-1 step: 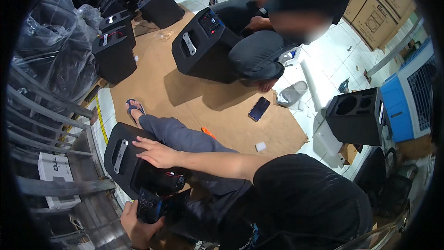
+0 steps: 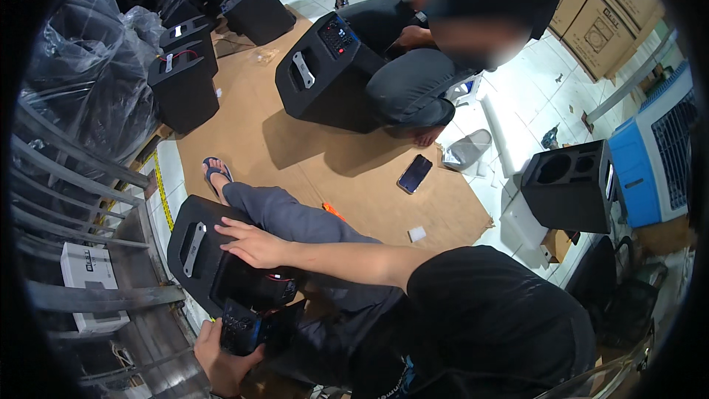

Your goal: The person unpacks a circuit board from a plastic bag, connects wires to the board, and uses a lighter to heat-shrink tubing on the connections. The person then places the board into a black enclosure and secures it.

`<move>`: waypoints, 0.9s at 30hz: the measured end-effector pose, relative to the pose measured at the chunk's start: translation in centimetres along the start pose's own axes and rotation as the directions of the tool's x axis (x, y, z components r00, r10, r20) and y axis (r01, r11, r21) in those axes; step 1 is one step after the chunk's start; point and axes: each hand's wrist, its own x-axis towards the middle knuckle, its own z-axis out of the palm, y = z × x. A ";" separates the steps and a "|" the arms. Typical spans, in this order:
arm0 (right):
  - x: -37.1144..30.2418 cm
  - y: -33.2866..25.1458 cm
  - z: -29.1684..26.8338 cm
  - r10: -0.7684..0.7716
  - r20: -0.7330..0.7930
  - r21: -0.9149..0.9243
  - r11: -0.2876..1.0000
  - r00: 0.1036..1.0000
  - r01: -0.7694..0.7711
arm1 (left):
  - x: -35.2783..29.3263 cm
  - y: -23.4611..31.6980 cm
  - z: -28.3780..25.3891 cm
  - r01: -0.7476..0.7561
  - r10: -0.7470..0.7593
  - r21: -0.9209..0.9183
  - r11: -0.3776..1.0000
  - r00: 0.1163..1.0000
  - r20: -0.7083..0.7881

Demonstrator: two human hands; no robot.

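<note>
A black speaker cabinet (image 2: 214, 214) with a silver handle (image 2: 194, 251) lies tilted by my leg. My right hand (image 2: 255, 244) rests on its upper side, fingers spread and holding nothing. Low in the picture my left hand (image 2: 224, 366) grips a black control panel (image 2: 240, 327) by its edge, thumb on one side and fingers on the other. The panel stands tilted at the cabinet's open cutout. Red wires (image 2: 279, 277) show inside that cutout. Part of the panel's back is lost in shadow.
A person crouches opposite beside another black speaker (image 2: 317, 77). A phone (image 2: 415, 174), an orange tool (image 2: 333, 211) and a small white block (image 2: 416, 234) lie on the cardboard sheet (image 2: 369, 192). Metal railings (image 2: 103, 297) run along the left. A speaker box (image 2: 569, 185) stands right, near a blue cooler (image 2: 642, 155).
</note>
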 end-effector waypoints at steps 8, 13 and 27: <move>-1.9 0.3 -1.3 -0.045 0.023 -0.058 0.997 0.999 0.047 | -1.4 1.3 6.7 0.012 -0.007 0.059 0.998 0.997 -0.079; -4.1 0.2 -2.8 -0.013 0.044 -0.096 0.995 0.999 0.017 | -3.7 2.3 11.9 0.120 -0.111 0.056 0.991 0.984 -0.136; -5.5 -0.7 -4.1 -0.002 0.052 -0.133 0.991 0.999 0.009 | -6.3 1.3 23.5 0.241 -0.217 0.124 0.963 0.959 -0.181</move>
